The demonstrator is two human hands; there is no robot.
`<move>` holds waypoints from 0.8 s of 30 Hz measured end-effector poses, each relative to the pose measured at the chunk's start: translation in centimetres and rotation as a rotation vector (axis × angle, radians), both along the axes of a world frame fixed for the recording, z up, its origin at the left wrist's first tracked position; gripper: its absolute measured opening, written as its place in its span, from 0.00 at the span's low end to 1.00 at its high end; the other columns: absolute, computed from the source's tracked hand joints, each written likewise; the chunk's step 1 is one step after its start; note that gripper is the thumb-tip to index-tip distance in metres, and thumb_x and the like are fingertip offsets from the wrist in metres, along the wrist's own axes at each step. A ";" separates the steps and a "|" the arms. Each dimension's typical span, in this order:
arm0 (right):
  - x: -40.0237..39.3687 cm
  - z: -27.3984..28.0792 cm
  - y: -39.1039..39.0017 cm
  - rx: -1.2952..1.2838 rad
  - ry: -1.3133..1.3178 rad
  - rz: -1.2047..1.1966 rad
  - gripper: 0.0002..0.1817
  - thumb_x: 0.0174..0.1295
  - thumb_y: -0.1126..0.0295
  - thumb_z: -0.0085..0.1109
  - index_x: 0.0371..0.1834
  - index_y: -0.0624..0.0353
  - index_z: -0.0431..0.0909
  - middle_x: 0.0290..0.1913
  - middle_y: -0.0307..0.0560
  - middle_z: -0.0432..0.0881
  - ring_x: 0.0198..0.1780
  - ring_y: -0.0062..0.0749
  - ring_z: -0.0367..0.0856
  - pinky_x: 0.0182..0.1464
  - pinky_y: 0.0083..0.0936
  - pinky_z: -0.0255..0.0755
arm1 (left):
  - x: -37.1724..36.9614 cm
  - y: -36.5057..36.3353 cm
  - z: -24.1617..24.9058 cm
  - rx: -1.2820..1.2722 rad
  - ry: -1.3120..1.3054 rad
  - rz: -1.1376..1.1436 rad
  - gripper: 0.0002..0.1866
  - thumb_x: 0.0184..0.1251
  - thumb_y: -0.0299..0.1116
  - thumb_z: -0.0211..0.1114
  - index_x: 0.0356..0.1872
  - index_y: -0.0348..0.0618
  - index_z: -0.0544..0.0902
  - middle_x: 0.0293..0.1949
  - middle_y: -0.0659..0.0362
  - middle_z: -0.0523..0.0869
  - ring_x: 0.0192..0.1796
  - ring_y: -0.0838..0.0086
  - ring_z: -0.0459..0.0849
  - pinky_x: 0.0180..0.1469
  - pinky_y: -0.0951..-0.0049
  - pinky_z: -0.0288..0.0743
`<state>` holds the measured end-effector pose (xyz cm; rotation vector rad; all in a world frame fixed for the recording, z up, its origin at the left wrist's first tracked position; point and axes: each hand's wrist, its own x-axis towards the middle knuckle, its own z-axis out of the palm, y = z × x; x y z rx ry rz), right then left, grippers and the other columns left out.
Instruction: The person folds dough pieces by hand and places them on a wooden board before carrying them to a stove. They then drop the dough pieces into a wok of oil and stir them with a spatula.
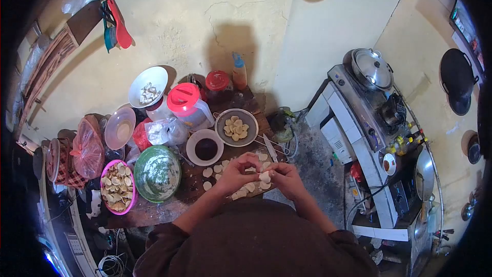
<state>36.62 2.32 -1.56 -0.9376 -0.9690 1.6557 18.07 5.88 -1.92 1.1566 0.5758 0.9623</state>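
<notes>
My left hand [238, 173] and my right hand [288, 178] meet above the front right part of the wooden table. Pinched between the fingertips of both is a small pale dough piece [265, 177]. Beneath and around my hands lie several flat, round dough pieces [207, 185], some partly hidden by my fingers. Just beyond is a strainer [219, 128] holding more folded pale pieces. A bowl of dark liquid [206, 149] stands to its left. Close to my right hand, a knife [270, 147] rests near the table's right edge.
On the left are a green basin [158, 174] and a pink basket [134, 197] full of pale pieces. A red-lidded pitcher [183, 97], a red-lidded jar [217, 80] and a white bowl [134, 84] stand behind. A stove [353, 105] with a pot is off to the right.
</notes>
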 end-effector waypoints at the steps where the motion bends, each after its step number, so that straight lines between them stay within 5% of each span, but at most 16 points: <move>1: -0.1 0.1 0.1 -0.070 0.087 0.012 0.06 0.60 0.73 0.57 0.36 0.65 0.79 0.35 0.41 0.81 0.37 0.19 0.77 0.43 0.17 0.72 | 0.1 -0.3 1.4 0.002 0.061 0.017 0.12 0.52 0.20 0.67 0.40 0.40 0.82 0.40 0.60 0.79 0.41 0.77 0.77 0.43 0.77 0.73; 3: -0.5 0.5 0.1 -0.142 0.175 0.026 0.06 0.60 0.73 0.57 0.35 0.64 0.80 0.35 0.41 0.81 0.36 0.18 0.77 0.42 0.16 0.72 | 0.1 -0.4 2.0 0.002 0.123 0.035 0.14 0.50 0.20 0.68 0.40 0.41 0.82 0.41 0.60 0.78 0.43 0.77 0.77 0.44 0.77 0.72; 6: -0.8 0.9 0.3 -0.096 0.213 -0.031 0.05 0.61 0.73 0.56 0.34 0.63 0.80 0.36 0.41 0.81 0.36 0.18 0.77 0.41 0.16 0.71 | -0.2 0.0 1.1 0.376 0.276 0.065 0.15 0.50 0.20 0.68 0.41 0.40 0.82 0.40 0.58 0.79 0.43 0.76 0.78 0.44 0.77 0.73; 8: -0.8 0.6 0.4 0.030 -0.114 -0.099 0.07 0.62 0.72 0.55 0.35 0.64 0.80 0.37 0.40 0.80 0.37 0.20 0.77 0.40 0.16 0.71 | 0.2 -0.3 0.4 0.414 0.240 0.211 0.12 0.50 0.19 0.68 0.38 0.39 0.82 0.39 0.57 0.79 0.42 0.75 0.80 0.43 0.77 0.75; 15: -1.8 2.1 0.3 0.356 -0.113 -0.134 0.11 0.62 0.74 0.54 0.44 0.67 0.78 0.42 0.45 0.78 0.40 0.22 0.76 0.41 0.16 0.70 | 0.9 -0.8 -0.1 0.140 -0.030 0.320 0.08 0.52 0.19 0.66 0.33 0.37 0.79 0.38 0.57 0.81 0.40 0.77 0.81 0.41 0.78 0.78; 17: -2.0 2.9 0.3 0.480 -0.369 -0.145 0.12 0.61 0.75 0.54 0.46 0.67 0.78 0.43 0.47 0.77 0.42 0.23 0.76 0.42 0.17 0.70 | 0.7 -1.2 0.2 0.069 0.053 0.289 0.07 0.56 0.18 0.63 0.36 0.36 0.77 0.36 0.57 0.80 0.39 0.75 0.81 0.43 0.75 0.78; 20: -1.6 3.2 0.4 0.533 -0.464 -0.161 0.11 0.59 0.77 0.55 0.44 0.68 0.79 0.40 0.47 0.78 0.41 0.24 0.76 0.42 0.18 0.70 | 0.5 -1.3 1.4 0.265 0.269 0.261 0.07 0.57 0.18 0.63 0.36 0.35 0.77 0.35 0.58 0.81 0.37 0.76 0.81 0.41 0.76 0.77; 24: -1.4 1.4 0.6 0.413 -0.274 -0.188 0.11 0.57 0.78 0.57 0.43 0.67 0.79 0.39 0.47 0.78 0.40 0.24 0.76 0.41 0.18 0.70 | 0.3 -1.4 2.9 0.285 0.205 0.192 0.06 0.57 0.19 0.63 0.35 0.34 0.77 0.35 0.57 0.81 0.37 0.76 0.82 0.39 0.76 0.77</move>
